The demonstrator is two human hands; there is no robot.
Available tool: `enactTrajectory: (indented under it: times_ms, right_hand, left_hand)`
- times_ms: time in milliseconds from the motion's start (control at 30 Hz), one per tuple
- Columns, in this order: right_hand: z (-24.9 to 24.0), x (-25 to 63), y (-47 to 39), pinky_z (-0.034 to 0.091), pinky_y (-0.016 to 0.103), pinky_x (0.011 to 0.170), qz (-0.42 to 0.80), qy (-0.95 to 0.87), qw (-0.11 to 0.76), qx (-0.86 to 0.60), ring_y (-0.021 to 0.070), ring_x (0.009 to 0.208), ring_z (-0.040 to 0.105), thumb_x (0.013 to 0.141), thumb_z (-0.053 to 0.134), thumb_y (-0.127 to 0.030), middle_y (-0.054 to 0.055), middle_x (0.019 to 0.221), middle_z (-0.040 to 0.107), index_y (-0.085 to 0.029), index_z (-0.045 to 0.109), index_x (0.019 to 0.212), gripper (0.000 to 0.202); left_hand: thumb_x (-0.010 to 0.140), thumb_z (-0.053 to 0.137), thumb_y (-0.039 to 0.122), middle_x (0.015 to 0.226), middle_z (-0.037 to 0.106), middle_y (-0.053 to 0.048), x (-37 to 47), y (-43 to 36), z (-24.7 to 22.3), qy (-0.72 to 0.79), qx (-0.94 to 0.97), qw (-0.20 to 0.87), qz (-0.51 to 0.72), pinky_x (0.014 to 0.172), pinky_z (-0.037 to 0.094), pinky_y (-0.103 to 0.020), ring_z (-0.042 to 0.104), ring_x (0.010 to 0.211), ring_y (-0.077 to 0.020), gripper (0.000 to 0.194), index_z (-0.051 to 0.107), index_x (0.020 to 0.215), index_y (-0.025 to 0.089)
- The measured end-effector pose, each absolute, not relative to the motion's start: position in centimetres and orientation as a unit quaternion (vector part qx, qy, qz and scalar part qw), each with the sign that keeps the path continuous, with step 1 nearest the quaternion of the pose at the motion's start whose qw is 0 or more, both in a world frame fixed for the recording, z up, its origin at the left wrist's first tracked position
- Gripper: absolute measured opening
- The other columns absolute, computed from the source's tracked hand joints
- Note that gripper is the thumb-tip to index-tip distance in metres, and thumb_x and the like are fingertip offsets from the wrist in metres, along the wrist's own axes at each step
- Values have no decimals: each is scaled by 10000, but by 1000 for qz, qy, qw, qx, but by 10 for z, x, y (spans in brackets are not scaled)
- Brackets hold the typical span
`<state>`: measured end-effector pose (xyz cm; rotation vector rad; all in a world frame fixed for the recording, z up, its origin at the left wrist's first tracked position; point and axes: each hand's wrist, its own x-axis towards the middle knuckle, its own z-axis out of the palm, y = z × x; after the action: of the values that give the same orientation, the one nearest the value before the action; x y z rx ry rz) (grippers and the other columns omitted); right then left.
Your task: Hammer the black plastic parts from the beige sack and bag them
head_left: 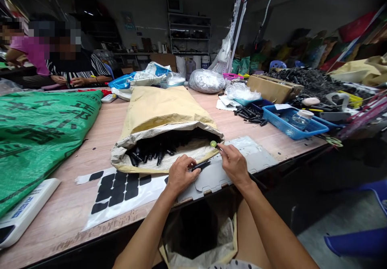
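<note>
My left hand [182,175] is closed on a slim black tube-like part [202,165], held over a grey board [211,177] at the table's front edge. My right hand [235,163] pinches a thin stick-like tool whose round yellow-green tip [213,144] is near the right side of a sack's mouth. The tool's exact kind is unclear. In front of both hands lies the tan paper sack [169,103], its mouth facing me, with several black tube-like parts [160,156] inside. Between my legs hangs another open sack [231,240], dark inside.
A sheet of black stickers [115,190] lies left of my hands, near a white scale [28,208] and a green woven sack [45,136]. At right stand a blue tray [290,128], loose black parts [250,115] and a cardboard box [269,88]. Two people sit at far left.
</note>
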<state>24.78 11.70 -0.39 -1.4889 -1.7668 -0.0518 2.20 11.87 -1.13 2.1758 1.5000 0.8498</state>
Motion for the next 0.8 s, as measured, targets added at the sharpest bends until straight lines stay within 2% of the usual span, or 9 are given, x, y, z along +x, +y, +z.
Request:
enactTrajectory:
  times_ms: [67,133,333,533,700,800]
  right_hand:
    - [5,244,103,510,325,904,19,-704,458,-542,210,999,658,991,477,-209,69,1053,712,-231,673,1243,320]
    - [10,237,89,514,314,916,49,-716,474,-509,201,1014,667,1003,482,-230,69,1069,718,-230,673,1236,301]
    - [1,225,71,514,318,892,73,-738,388,-546,210,964,666,1004,444,-215,78,1006,718,-223,684,1233,331]
    - [11,215,68,508,329,909,75,-735,406,-538,220,979,658,1014,436,-241,91,1048,713,-233,676,1255,340]
    - [8,206,65,497,285,866,66,-760,351,-544,205,947,658,998,450,-206,62,991,712,-245,681,1238,335]
    - [8,212,74,483,277,894,50,-748,363,-553,198,984,656,992,466,-202,56,1034,716,-243,683,1226,322]
  left_hand:
    - [786,736,272,866,643,-8,22,119,-11,533,769,183,301,814,444,-313,581,895,-204,84,698,853,239]
    - [792,740,283,867,645,-9,22,119,-11,534,768,185,300,802,444,-310,582,888,-202,91,702,859,236]
    - [795,738,291,870,648,-10,22,118,-12,535,766,187,304,797,447,-307,586,894,-201,91,703,859,236]
    - [797,738,297,881,644,-7,22,118,-13,534,769,181,301,794,442,-302,589,908,-202,91,693,854,242]
    - [807,725,313,875,643,-7,22,117,-13,532,772,177,300,785,429,-302,586,905,-203,108,695,878,237]
    - [789,725,300,874,642,-9,23,117,-12,535,769,179,300,795,435,-307,584,907,-207,113,688,873,234]
